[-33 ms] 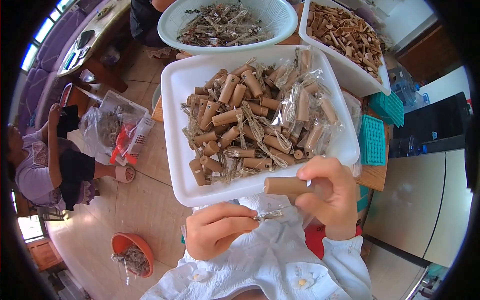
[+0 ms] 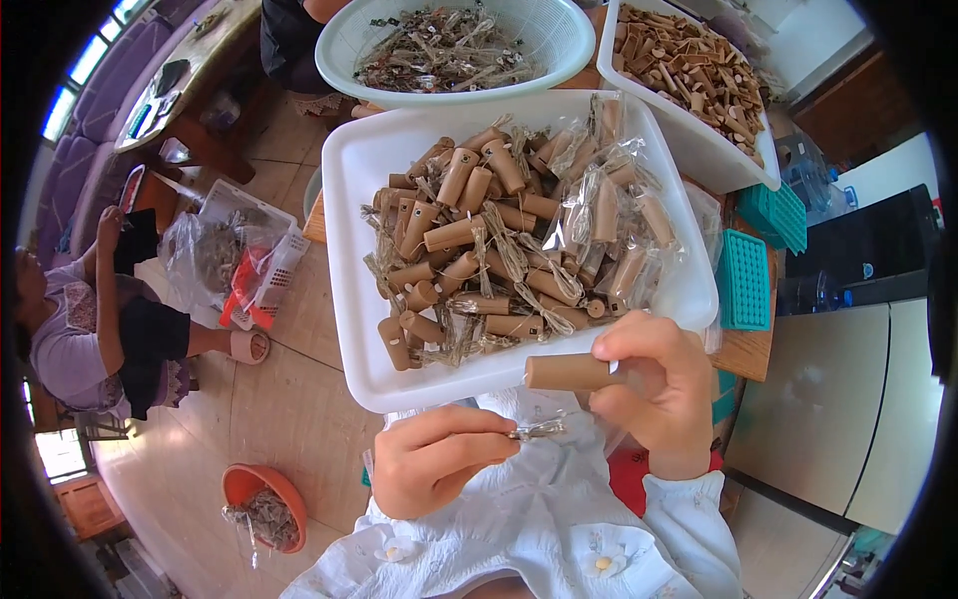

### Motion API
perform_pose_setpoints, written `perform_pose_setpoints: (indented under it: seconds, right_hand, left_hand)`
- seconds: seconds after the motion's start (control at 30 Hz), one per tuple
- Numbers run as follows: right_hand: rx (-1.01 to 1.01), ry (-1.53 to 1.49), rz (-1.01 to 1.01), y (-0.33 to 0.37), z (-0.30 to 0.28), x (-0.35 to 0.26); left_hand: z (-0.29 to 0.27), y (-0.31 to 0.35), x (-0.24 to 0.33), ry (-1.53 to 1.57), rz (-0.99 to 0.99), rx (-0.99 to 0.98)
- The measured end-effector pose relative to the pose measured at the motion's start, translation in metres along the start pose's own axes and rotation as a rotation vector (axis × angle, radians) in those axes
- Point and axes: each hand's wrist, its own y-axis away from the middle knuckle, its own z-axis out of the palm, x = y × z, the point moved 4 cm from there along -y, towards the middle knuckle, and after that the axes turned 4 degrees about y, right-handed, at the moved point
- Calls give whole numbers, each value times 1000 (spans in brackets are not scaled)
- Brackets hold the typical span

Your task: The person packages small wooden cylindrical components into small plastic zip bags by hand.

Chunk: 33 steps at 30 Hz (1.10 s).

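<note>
My right hand is closed round one end of a tan cylinder, which lies nearly level just in front of a white tray. My left hand pinches a small bundle of thin, silvery wire, whose loops stick out toward my right hand. A faint thread seems to run from the bundle toward the cylinder. Inside the tray lies a heap of similar tan cylinders with bundled wires, and on its right side several are in clear plastic bags.
Behind the tray stand a pale basin of wire bundles and a white bin of tan pieces. Teal racks stand on the table to the right. On the floor at left are an orange bucket, a white crate and a seated person.
</note>
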Motion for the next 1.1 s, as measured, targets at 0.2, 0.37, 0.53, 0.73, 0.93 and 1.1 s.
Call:
perform_pose_setpoints:
  seconds: [0.2, 0.37, 0.53, 0.73, 0.93, 1.1]
  right_hand:
    - [-98, 105, -51, -10, 4, -13]
    - [-156, 139, 23, -6, 9, -7]
    - [-101, 70, 85, 0, 11, -1]
    - [400, -34, 51, 21, -23, -3]
    - [226, 290, -260, 33, -7, -34]
    - [278, 382, -147, 34, 2, -33]
  left_hand:
    - [13, -3, 4, -91, -32, -48]
    - [11, -1, 1, -170, -74, 45]
    - [7, -4, 0, -128, -115, 106]
    - [0, 4, -5, 32, -223, 197]
    - [5, 6, -8, 105, -370, 194]
    - [5, 7, -9, 159, -432, 228]
